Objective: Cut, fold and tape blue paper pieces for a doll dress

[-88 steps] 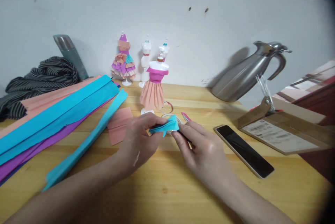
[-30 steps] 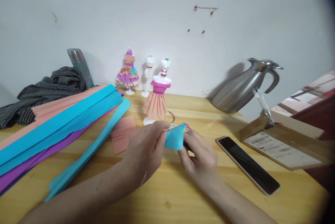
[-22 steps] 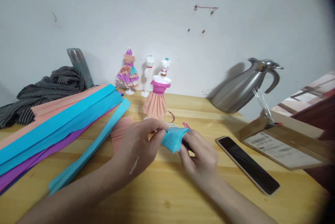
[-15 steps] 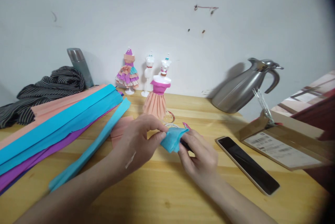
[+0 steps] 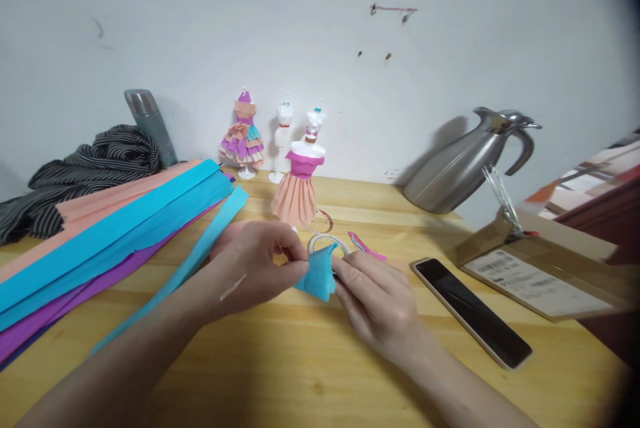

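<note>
A small folded piece of blue crepe paper [image 5: 319,273] is held up between my hands over the table. My left hand [image 5: 263,268] pinches its left side between thumb and forefinger. Closed fingers of my right hand [image 5: 375,291] meet the paper's right edge; whatever lies inside them is hidden. Just behind, a roll of tape [image 5: 314,241] lies flat, with a pink strip [image 5: 367,247] beside it. Beyond these stands a small mannequin in a magenta top and pleated peach skirt [image 5: 295,198].
Long crepe paper strips [image 5: 115,221] spread across the left, by a striped cloth [image 5: 100,165] and a flask [image 5: 153,125]. More mannequins [image 5: 243,138] stand against the wall. A phone [image 5: 473,311], a cardboard box [image 5: 540,281] and a steel jug [image 5: 460,165] are on the right.
The blue paper has turned and shifted slightly left and down. My right fingers have moved off its top to its right edge. A dark object seen in that hand is now hidden.
</note>
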Available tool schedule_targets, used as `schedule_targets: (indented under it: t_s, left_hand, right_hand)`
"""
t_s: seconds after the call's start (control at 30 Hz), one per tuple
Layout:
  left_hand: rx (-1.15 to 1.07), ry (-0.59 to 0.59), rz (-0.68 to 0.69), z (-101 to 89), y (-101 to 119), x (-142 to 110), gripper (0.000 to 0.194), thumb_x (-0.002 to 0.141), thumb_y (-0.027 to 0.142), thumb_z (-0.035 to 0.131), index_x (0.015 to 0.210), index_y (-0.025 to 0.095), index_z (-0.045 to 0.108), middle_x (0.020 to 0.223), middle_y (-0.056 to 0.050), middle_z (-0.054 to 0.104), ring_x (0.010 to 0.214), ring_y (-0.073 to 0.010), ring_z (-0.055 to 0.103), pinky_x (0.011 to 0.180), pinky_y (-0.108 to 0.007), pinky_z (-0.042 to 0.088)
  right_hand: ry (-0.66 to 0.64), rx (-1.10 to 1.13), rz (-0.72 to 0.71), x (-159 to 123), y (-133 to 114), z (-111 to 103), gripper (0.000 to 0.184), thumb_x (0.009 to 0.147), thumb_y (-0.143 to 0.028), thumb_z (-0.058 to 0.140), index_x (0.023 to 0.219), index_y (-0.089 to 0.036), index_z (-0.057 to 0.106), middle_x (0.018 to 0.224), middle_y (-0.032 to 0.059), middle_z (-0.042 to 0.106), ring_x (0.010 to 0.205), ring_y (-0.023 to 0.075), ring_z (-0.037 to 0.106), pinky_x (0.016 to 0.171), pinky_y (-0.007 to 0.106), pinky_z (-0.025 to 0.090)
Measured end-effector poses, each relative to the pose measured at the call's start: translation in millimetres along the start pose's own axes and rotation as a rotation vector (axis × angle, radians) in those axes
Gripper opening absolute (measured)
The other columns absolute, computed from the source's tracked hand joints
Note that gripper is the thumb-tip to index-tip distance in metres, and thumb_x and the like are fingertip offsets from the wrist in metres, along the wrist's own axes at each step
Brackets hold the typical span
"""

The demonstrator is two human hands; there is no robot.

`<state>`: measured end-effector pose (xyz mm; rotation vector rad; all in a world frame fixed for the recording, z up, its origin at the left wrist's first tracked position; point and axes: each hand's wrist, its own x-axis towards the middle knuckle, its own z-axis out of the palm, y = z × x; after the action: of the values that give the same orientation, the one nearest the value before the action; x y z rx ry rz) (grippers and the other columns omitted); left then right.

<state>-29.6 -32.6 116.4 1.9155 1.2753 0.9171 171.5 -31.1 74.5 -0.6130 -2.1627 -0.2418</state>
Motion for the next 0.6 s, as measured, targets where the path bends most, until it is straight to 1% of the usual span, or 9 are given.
schedule_targets:
  t_s: [0.13, 0.27, 0.43, 0.6]
  left_hand:
    - [0.023, -0.03, -0.092, -3.4, 3.5, 0.6, 0.012, 0.068, 0.021, 0.06, 0.059, 0.018, 0.067, 0.061, 0.001, 0.067, 0.061, -0.0133, 0.06, 0.056, -0.023, 0.045]
    - [0.035, -0.06, -0.164, -3.9, 7.2, 1.4, 0.013, 0.066, 0.02, 0.059, 0.056, 0.016, 0.067, 0.053, 0.002, 0.063, 0.054, -0.0113, 0.054, 0.049, -0.022, 0.037]
    - [-0.013, -0.092, -0.165, -1.9, 3.3, 2.3, 0.014, 0.067, 0.021, 0.058, 0.056, 0.015, 0.064, 0.054, 0.001, 0.061, 0.058, -0.0122, 0.053, 0.049, -0.022, 0.035]
    - [-0.021, -0.077, -0.146, 1.2, -4.2, 3.6, 0.011, 0.065, 0.021, 0.059, 0.056, 0.016, 0.064, 0.058, 0.0, 0.063, 0.061, -0.0143, 0.056, 0.05, -0.023, 0.037]
  right_hand:
    - [-0.02, -0.004, -0.026, -0.3, -0.1, 0.2, 0.021, 0.089, -0.011, 0.049, 0.104, -0.01, 0.063, 0.064, 0.0051, 0.055, 0.056, 0.0156, 0.049, 0.05, 0.027, 0.041]
    - [-0.021, -0.02, -0.043, -2.7, 0.7, 2.1, 0.021, 0.087, -0.008, 0.05, 0.104, -0.011, 0.061, 0.063, 0.0046, 0.054, 0.056, 0.0151, 0.045, 0.05, 0.027, 0.04]
    - [-0.039, -0.03, -0.054, -4.5, 1.4, 3.5, 0.02, 0.087, -0.007, 0.05, 0.104, -0.01, 0.061, 0.063, 0.0044, 0.053, 0.056, 0.015, 0.045, 0.05, 0.027, 0.039]
    - [-0.098, 0.056, 0.036, -3.5, -0.2, 1.9, 0.02, 0.09, -0.01, 0.047, 0.103, -0.01, 0.063, 0.066, 0.005, 0.055, 0.057, 0.0141, 0.047, 0.05, 0.026, 0.041]
